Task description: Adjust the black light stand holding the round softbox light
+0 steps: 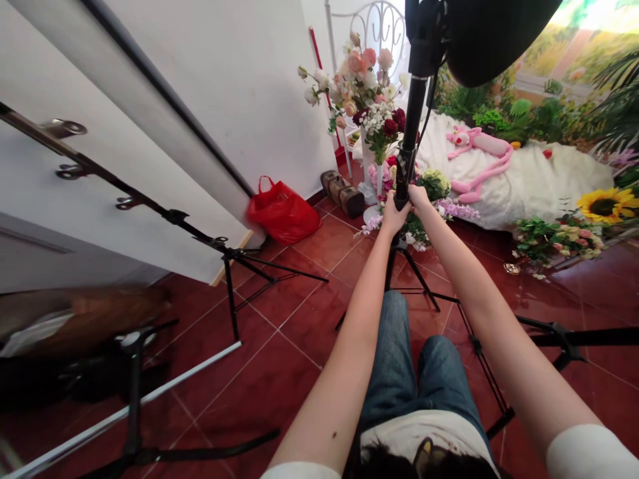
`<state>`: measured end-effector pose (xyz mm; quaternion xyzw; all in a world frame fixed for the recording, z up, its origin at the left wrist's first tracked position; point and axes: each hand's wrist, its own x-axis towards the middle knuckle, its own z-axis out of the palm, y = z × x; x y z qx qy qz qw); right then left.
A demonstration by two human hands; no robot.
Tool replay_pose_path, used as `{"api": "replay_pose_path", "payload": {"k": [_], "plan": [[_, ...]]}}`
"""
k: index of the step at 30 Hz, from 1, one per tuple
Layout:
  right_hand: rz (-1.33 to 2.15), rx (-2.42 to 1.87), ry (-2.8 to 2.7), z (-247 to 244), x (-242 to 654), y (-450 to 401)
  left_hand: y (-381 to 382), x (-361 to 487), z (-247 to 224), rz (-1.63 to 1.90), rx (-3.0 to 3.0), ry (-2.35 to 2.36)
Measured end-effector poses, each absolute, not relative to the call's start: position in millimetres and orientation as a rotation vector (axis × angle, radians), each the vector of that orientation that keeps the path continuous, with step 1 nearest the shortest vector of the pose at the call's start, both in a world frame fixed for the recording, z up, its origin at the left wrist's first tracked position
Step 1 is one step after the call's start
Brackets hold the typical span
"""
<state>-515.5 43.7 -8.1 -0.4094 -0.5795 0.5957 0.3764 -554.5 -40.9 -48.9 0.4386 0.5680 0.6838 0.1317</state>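
A black light stand [415, 113] rises in front of me, its tripod legs on the red tiles and a large dark lamp head [492, 36] at its top. My left hand [396, 211] is closed around the stand's pole. Close beside it, slightly higher, my right hand [418, 197] grips the same pole from the right. Both arms are stretched forward. A thin cable hangs along the upper pole. Parts of the fingers are hidden behind the pole.
Flower bouquets [367, 80] stand behind the stand, near a white-draped bed [544, 179] with a pink plush toy [482, 146]. A red bag [283, 211] and a brown case [342, 193] sit by the wall. Other tripod legs [232, 299] and a white pole [180, 379] cross the floor left.
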Motion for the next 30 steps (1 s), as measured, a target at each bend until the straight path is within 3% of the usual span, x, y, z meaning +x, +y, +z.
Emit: {"api": "replay_pose_path", "payload": {"k": [5,10,19,27,30], "plan": [[1.771,-0.865,-1.517,-16,-444,-8,-44,-555,-46,1.985,1.272,1.642],[1.962,-0.884,-1.357,-37,-300,-67,-45,-556,-46,1.972,1.262,1.663],[1.584,-1.366,-0.947,-96,-66,-157,-45,-557,-41,1.947,1.218,1.722],[1.425,-1.338,-0.759,-106,3,-204,-67,-532,-42,1.715,1.111,2.129],[1.413,-1.279,-0.699,-99,10,-205,-73,-495,-49,1.648,0.817,2.414]]}}
